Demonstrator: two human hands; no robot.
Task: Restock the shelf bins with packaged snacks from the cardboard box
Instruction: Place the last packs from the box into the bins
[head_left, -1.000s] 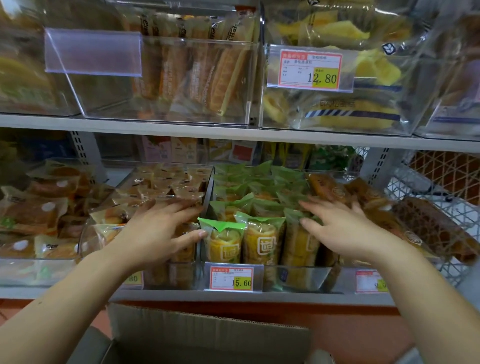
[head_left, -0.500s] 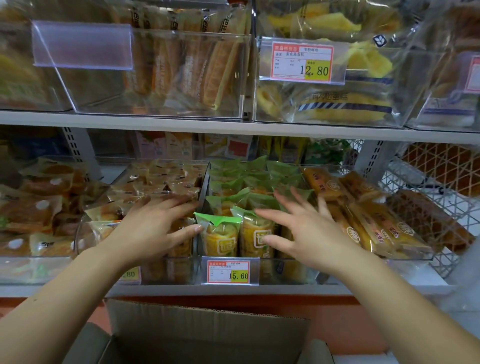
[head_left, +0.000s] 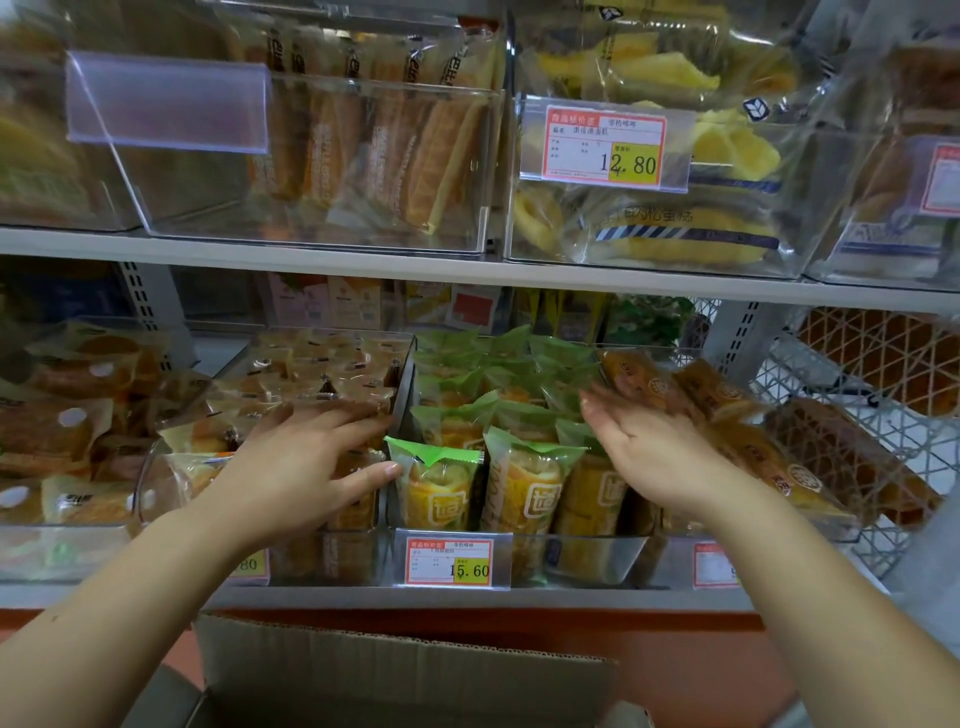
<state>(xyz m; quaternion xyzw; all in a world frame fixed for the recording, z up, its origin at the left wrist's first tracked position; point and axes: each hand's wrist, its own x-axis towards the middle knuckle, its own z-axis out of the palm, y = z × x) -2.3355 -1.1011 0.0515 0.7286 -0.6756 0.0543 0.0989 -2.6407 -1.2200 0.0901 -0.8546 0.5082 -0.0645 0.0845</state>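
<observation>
A clear shelf bin (head_left: 592, 558) on the lower shelf holds several green-topped snack packs (head_left: 441, 483) with yellow cakes inside. My left hand (head_left: 306, 467) lies flat with straight fingers on the brown packs of the bin to the left, its thumb touching the front green pack. My right hand (head_left: 649, 447) hovers edge-on over the right side of the green packs, fingers straight, holding nothing. The cardboard box (head_left: 405, 670) stands open below the shelf, its contents out of sight.
A bin of brown snack packs (head_left: 322, 374) sits left of the green ones, orange packs (head_left: 727, 410) to the right, then a white wire basket (head_left: 852, 415). The upper shelf (head_left: 467, 267) carries clear bins of bread and yellow cakes. Price tags hang on the bin fronts.
My right hand has turned from palm-down with spread fingers to edge-on with fingers together, over the right side of the green packs. My left hand has stayed in place.
</observation>
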